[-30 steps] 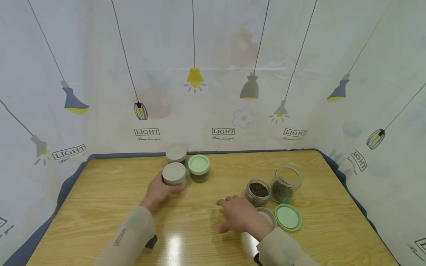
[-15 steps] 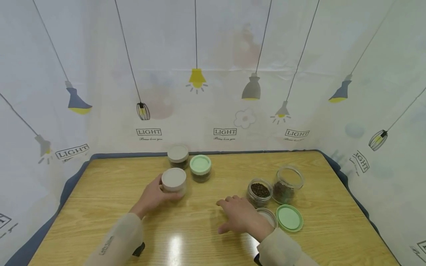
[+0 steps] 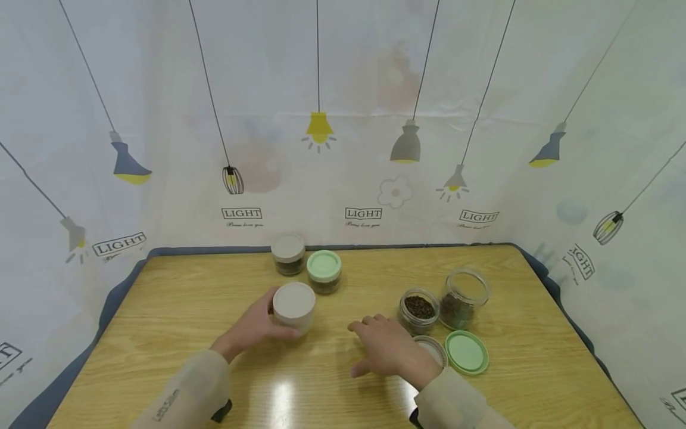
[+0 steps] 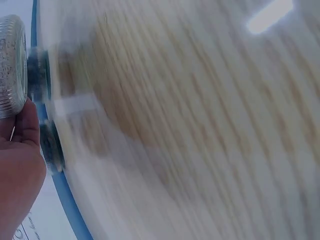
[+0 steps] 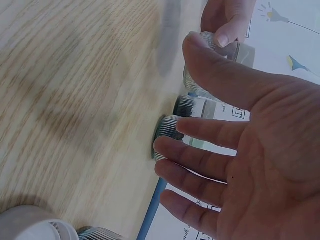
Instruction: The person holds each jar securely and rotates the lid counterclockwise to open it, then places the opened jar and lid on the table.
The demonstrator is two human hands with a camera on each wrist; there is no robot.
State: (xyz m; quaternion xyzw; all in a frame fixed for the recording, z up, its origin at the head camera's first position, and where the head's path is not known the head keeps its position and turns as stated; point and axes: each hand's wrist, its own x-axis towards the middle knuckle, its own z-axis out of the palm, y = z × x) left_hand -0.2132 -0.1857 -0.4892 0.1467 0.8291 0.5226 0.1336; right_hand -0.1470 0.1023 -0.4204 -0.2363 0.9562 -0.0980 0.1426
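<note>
My left hand (image 3: 256,329) grips a ribbed glass jar with a white lid (image 3: 294,301), fingers and thumb curled round its side. The jar's glass base (image 4: 11,65) shows at the left edge of the left wrist view, tipped above the table. My right hand (image 3: 390,348) reaches over the table with fingers spread and nothing in it; its palm (image 5: 280,165) fills much of the right wrist view. Close by it are an open jar of dark brown beans (image 3: 418,308) and an upturned white lid (image 3: 433,350), partly hidden by the wrist.
At the back stand a white-lidded jar (image 3: 288,255) and a green-lidded jar (image 3: 324,273), both with dark contents. Right of the bean jar is a larger open jar (image 3: 460,301). A green lid (image 3: 466,353) lies in front of it on the wooden table (image 3: 536,369).
My left hand has brought the white-lidded jar away from the two back jars, toward me and then slightly right. The right hand has stayed in place.
</note>
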